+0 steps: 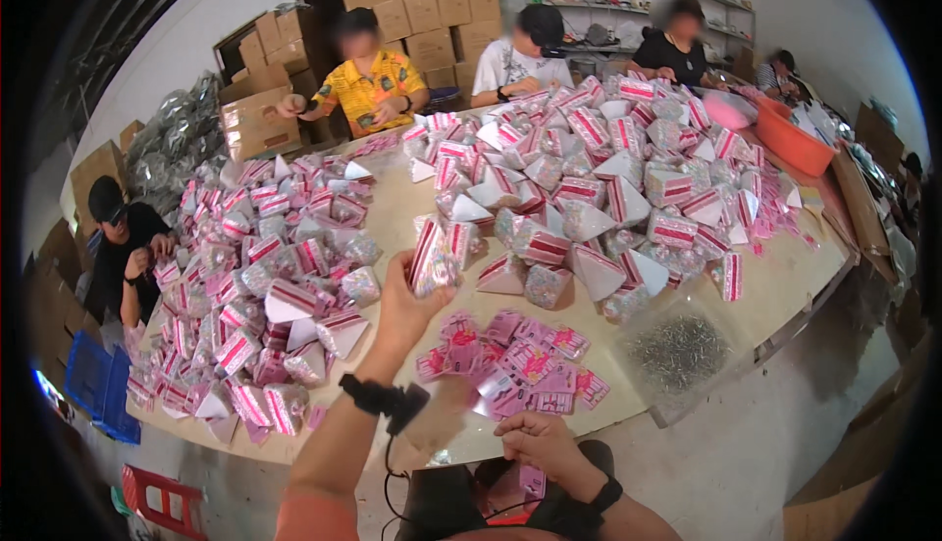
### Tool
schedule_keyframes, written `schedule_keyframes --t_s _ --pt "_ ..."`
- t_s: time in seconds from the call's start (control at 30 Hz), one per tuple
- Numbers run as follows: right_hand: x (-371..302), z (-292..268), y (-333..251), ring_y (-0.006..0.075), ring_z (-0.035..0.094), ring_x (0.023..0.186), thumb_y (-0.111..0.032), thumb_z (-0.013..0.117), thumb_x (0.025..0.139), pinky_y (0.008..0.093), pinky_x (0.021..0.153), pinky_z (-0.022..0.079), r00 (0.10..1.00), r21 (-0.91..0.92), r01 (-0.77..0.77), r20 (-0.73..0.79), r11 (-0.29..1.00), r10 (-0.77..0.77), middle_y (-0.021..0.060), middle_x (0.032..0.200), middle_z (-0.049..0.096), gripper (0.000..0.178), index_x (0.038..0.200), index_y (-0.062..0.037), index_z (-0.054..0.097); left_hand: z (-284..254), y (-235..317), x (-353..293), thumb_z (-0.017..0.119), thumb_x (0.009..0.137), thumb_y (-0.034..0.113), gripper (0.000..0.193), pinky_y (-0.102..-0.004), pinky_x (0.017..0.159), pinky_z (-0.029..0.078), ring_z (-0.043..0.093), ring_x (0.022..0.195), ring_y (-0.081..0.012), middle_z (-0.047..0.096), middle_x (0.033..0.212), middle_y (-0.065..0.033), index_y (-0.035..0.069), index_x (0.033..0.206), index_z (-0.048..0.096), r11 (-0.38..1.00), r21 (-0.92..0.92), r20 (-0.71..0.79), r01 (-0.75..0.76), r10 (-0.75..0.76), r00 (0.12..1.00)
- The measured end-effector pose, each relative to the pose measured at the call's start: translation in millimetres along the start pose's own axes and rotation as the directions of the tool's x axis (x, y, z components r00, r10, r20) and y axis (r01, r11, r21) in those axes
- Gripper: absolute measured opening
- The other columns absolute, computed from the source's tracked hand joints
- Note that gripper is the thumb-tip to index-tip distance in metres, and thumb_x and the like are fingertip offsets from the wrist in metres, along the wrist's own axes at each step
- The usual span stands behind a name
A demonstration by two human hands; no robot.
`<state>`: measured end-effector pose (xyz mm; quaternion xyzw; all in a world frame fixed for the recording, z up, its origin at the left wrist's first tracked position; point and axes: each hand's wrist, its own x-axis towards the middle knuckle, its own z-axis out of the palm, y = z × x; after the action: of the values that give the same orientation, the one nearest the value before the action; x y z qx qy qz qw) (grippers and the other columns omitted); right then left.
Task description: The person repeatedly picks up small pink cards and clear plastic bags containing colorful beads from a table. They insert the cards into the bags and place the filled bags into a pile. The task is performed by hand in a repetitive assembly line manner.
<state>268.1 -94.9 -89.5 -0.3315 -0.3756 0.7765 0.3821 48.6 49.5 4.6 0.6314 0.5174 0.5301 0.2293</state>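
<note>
My left hand (417,291) is closed around a cake-slice-shaped toy (432,258), a wedge with red and white layers in clear wrapping, held above the middle of the table. At the front edge, my right hand (542,451) has its fingers curled and the thumb pressed to the index finger. A pink card (533,482) shows just under its palm, seemingly held by the lower fingers, which are hidden. Between my hands on the table lies a loose spread of pink printed cards (530,364). Another wrapped wedge (461,239) is right behind the held one.
Large heaps of wrapped wedges cover the table's left (265,286) and right (608,188). A clear tray of small metal pins (677,350) sits at the right front edge. An orange basin (795,139) stands far right. Several people sit around the table. A red stool (162,502) is lower left.
</note>
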Motion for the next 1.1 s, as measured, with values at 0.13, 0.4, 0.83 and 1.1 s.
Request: schedule_keyframes --t_s 0.13,0.4,0.83,1.1 --pt "-7 18 -11 0.0075 0.058 0.067 -0.005 0.062 0.087 0.0211 0.060 0.048 0.988 -0.141 0.150 -0.007 0.979 -0.152 0.0035 0.078 0.063 0.016 0.101 0.0025 0.063 -12 20 -69 0.080 0.071 0.012 0.075 -0.0311 0.090 0.047 0.056 0.102 -0.0171 0.054 0.112 -0.0115 -0.002 0.127 0.034 0.893 -0.448 -0.025 0.032 -0.048 0.999" --pt "-30 103 -77 0.0079 0.058 0.069 -0.004 0.059 0.086 0.0225 0.061 0.047 0.882 -0.563 0.441 0.132 0.698 -0.452 0.0045 0.083 0.064 0.016 0.101 0.0029 0.062 -27 41 -150 0.079 0.075 0.018 0.077 -0.0305 0.094 0.043 0.054 0.106 -0.0160 0.053 0.117 -0.0078 0.000 0.133 0.033 0.669 -0.739 -0.057 0.079 -0.178 0.982" --pt "-22 148 -76 0.0086 0.058 0.066 -0.001 0.057 0.085 0.0233 0.058 0.045 0.853 -0.574 0.494 0.176 0.653 -0.491 0.0039 0.078 0.063 0.014 0.097 0.0019 0.064 -48 51 -180 0.075 0.077 0.012 0.070 -0.0319 0.097 0.041 0.051 0.111 -0.0167 0.052 0.119 -0.0079 0.002 0.132 0.032 0.448 -0.880 0.091 0.158 -0.166 0.982" --pt "-18 152 -72 0.0301 0.063 0.069 -0.002 0.063 0.081 0.0358 0.062 0.049 0.469 -0.757 0.649 0.483 -0.083 -0.740 0.0165 0.082 0.065 0.016 0.096 0.0006 0.063 -55 59 -180 0.076 0.075 0.009 0.072 -0.0325 0.096 0.042 0.051 0.110 -0.0170 0.050 0.119 -0.0086 0.001 0.132 0.031 0.593 -0.805 -0.104 0.007 -0.154 0.983"
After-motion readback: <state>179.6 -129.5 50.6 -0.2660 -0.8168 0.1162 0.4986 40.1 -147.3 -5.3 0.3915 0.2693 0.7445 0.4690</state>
